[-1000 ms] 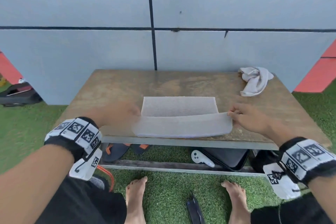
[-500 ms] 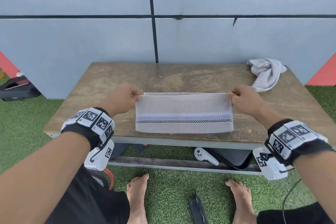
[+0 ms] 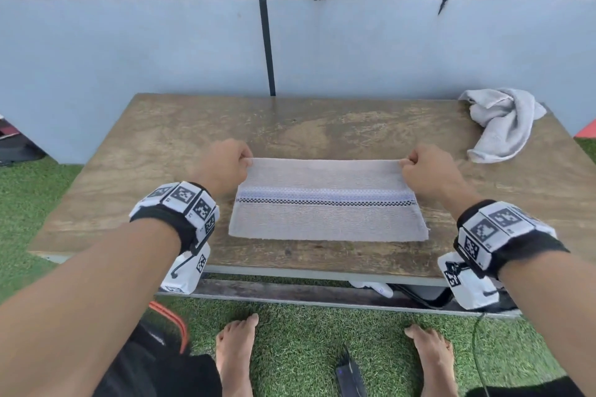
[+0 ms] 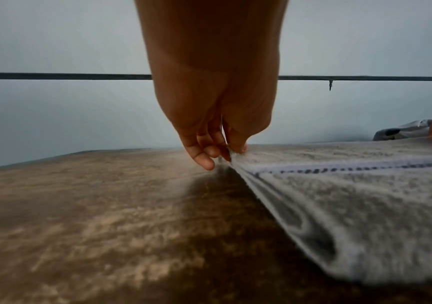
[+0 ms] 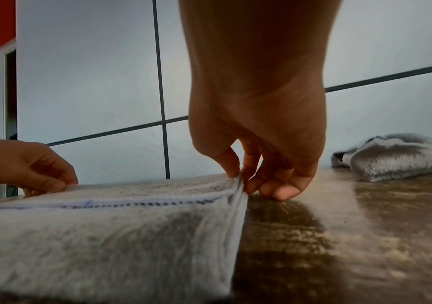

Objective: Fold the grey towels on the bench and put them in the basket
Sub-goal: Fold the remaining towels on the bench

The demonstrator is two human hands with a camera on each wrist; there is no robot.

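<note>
— Between both hands? Folded grey towel (image 3: pixel 327 200), flat on the desk (image 3: pixel 161 151).
— Grips? Left hand (image 3: pixel 225 166) and right hand (image 3: pixel 425 171) each pinch a far corner.
— Beyond the right hand: crumpled towel (image 3: pixel 503 122).

Head view: up high, looking down and forward at the brown wooden bench (image 3: pixel 180 135). Wrist views: very low and close, looking along each hand toward the pale wall. All three share the flat striped grey towel (image 3: pixel 327 203) (image 4: pixel 365 197) (image 5: pixel 106 236).
</note>
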